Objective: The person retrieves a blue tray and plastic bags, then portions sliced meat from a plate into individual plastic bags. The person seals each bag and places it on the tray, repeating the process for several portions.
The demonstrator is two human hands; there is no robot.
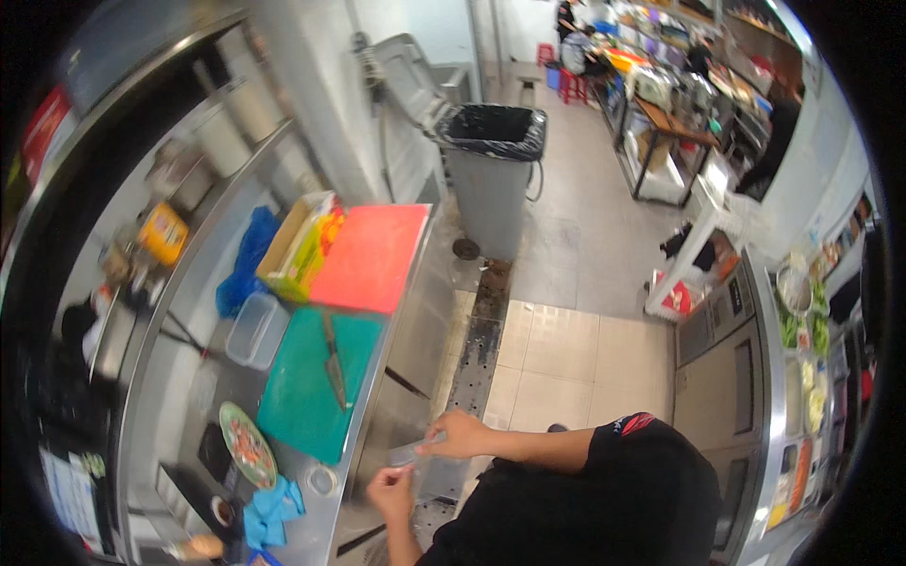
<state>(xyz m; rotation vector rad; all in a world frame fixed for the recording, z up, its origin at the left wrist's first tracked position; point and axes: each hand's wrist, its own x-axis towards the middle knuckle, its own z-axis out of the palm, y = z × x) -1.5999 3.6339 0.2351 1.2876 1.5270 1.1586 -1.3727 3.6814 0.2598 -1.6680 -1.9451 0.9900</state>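
Observation:
My left hand (391, 492) and my right hand (459, 434) are raised in front of me, off the counter's front edge. Between them they pinch a small translucent plastic piece (405, 456); whether it is a bag, a film or a lid I cannot tell. To their left, a knife (333, 362) lies on a green cutting board (294, 385). Near the board's lower corner stands a small clear round container (321, 480). Beyond it, an oval green-rimmed plate (248, 444) holds chopped food, and a blue cloth (272, 511) lies beside it.
A red cutting board (375, 255), a carton (297, 255) and a clear plastic tub (257, 330) share the steel counter. A shelf (212, 205) runs above it. Ahead stands a lidded grey bin (488, 191). A prep counter (754, 396) lines the right; people work at the back.

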